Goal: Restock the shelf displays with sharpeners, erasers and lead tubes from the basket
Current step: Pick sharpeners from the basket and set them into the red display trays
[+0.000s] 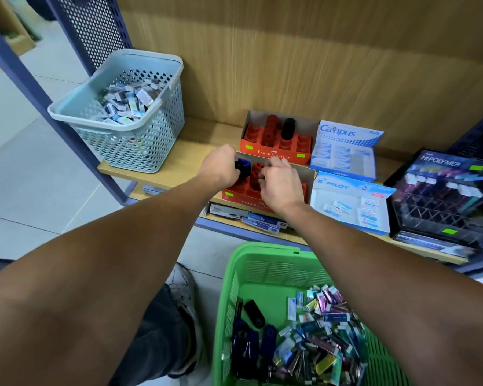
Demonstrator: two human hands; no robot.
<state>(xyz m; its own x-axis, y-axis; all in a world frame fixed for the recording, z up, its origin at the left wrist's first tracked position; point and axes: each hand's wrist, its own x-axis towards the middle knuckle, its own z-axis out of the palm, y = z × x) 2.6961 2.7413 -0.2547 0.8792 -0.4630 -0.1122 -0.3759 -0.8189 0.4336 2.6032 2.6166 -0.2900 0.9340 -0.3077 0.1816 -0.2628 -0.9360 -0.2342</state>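
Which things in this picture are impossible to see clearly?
- Head view: the front red tray slots lie partly behind both hands.
- Right hand: what it pinches is hidden by its fingers.
- Green basket: cut off by the bottom edge.
- Grey basket packets: too blurred.

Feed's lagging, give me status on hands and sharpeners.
Left hand gripping blue sharpener, right hand on red sharpener. Both over front Faber-Castell tray. Nothing blocking.
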